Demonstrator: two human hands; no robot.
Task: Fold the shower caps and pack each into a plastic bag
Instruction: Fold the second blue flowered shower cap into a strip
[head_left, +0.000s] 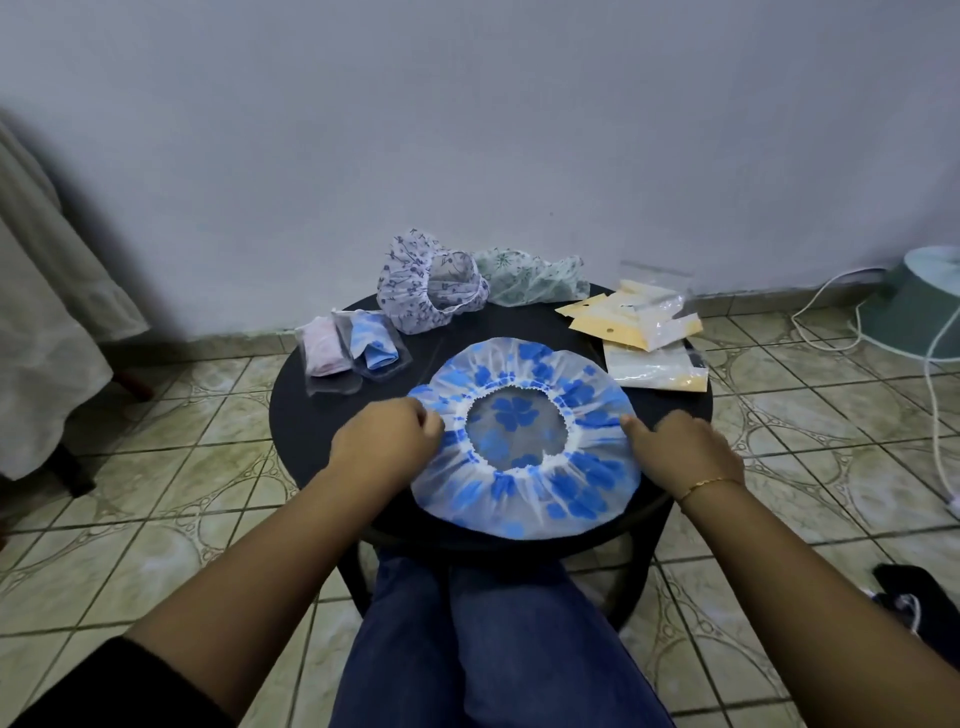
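At frame centre, the left hand (387, 441) and right hand (680, 447) pinch opposite edges of the blue-flowered shower cap (524, 434), spread flat on the round black table (311, 415).

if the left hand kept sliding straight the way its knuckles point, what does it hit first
The left hand points right across the blue flowered shower cap, so it would probably meet the cap's gathered elastic rim first.

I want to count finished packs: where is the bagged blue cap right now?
In the head view, the bagged blue cap lies at the table's far left, between the bagged pink cap and the purple floral cap.
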